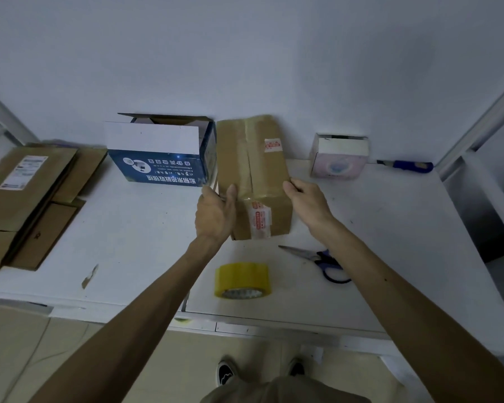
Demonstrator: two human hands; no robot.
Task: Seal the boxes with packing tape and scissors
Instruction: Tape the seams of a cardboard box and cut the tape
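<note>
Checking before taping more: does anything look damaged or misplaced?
A small brown scrap lies on the white table, front left; torn cardboard or a chip, unclear. Tape along the seam of the brown cardboard box looks wrinkled.

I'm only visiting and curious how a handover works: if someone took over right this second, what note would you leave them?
Hands: the left hand and right hand each grip a near top edge of the brown box, which sits on the table.
Tools: the tape roll and scissors lie on the table in front of that box; no hand is on them.
Done: the brown box's top seam looks taped.
Left: the blue box and small pink box by the wall are open on top.
</note>
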